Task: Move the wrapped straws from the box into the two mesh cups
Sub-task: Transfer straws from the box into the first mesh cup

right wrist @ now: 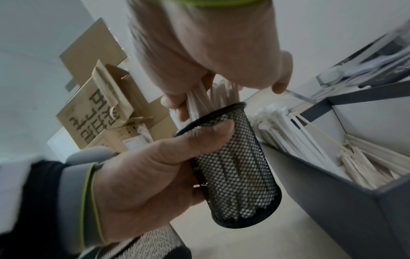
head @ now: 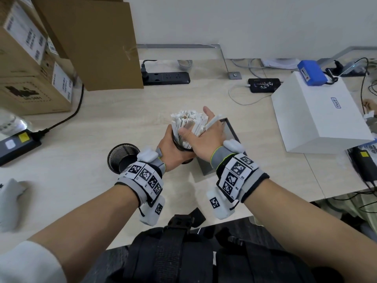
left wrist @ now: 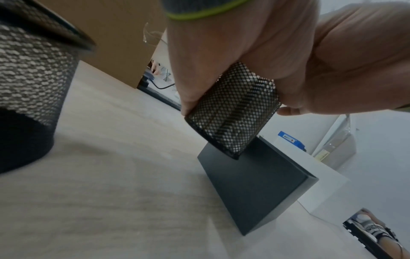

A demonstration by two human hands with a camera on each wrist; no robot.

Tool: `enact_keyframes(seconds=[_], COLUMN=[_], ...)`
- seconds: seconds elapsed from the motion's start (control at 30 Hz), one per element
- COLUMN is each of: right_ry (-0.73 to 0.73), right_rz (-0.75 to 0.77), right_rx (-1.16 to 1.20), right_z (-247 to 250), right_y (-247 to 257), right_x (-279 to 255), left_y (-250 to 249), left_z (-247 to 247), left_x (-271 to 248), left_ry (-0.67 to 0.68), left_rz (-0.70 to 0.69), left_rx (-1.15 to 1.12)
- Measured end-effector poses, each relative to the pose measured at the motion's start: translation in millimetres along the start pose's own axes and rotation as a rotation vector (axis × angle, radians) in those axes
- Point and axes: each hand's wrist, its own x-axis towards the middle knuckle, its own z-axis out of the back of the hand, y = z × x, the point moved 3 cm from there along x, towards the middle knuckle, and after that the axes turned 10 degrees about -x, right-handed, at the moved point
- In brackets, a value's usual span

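Observation:
My left hand (head: pixel 173 149) grips a black mesh cup (head: pixel 180 147), lifted off the table and tilted, beside the grey box (head: pixel 231 131). A thick bundle of white wrapped straws (head: pixel 188 121) stands in this cup, and my right hand (head: pixel 195 129) is wrapped round the bundle above the rim. From the right wrist, the cup (right wrist: pixel 235 166) shows straws (right wrist: pixel 213 98) behind its mesh, and more wrapped straws (right wrist: pixel 321 154) lie in the box (right wrist: pixel 332 201). The second mesh cup (head: pixel 122 157) stands upright by my left wrist, with no straws showing in it. The left wrist view shows the held cup (left wrist: pixel 233 113) above the box (left wrist: pixel 255 184).
A white box (head: pixel 318 113) with a blue device (head: pixel 312 72) stands at the right. Cardboard boxes (head: pixel 34 68) fill the back left. A power strip (head: pixel 165 78), a phone (head: pixel 263 85) and cables lie along the back; a black adapter (head: pixel 16 144) sits at the left edge.

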Motion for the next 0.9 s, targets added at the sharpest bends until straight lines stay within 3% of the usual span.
enact_keyframes(seconds=[0.1, 0.27, 0.33, 0.5, 0.57, 0.67, 0.73, 0.8, 0.9], right_ry=[0.039, -0.101, -0.064, 0.204, 0.201, 0.052, 0.089, 0.183, 0.16], right_rz=[0.045, 0.208, 0.295, 0.475, 0.538, 0.579, 0.604, 0.641, 0.622], right_rx=[-0.035, 0.219, 0.118, -0.415, -0.444, -0.396, -0.474, -0.566, -0.464], right_z=[-5.0, 3.4, 0.8, -39.5, -48.8, -45.8, -48.4, -56.6, -56.5], right_y=[-0.6, 4.2, 7.7, -11.4, -20.3, -21.1, -19.8, -20.8, -23.8], right_x=[-3.6, -1.2, -3.4, -12.1, -16.9, -21.3, -22.4, -24.4, -21.3], left_y=[13.4, 31.8, 41.8, 54.2, 57.4, 62.9, 59.6, 54.8, 56.4], left_z=[3.2, 13.3, 15.6, 18.6, 22.2, 24.7, 27.2, 25.7, 26.0], left_x=[-2.9, -6.1, -7.3, -8.9, -9.2, -8.4, -9.1, -11.2, -13.4], left_ry=[-0.024, -0.04, -0.042, 0.01, 0.037, 0.107, 0.082, 0.132, 0.137], left_rz=[-0.001, 0.027, 0.047, 0.065, 0.071, 0.105, 0.139, 0.071, 0.047], left_rx=[-0.023, 0.035, 0.043, 0.1, 0.133, 0.197, 0.273, 0.291, 0.302])
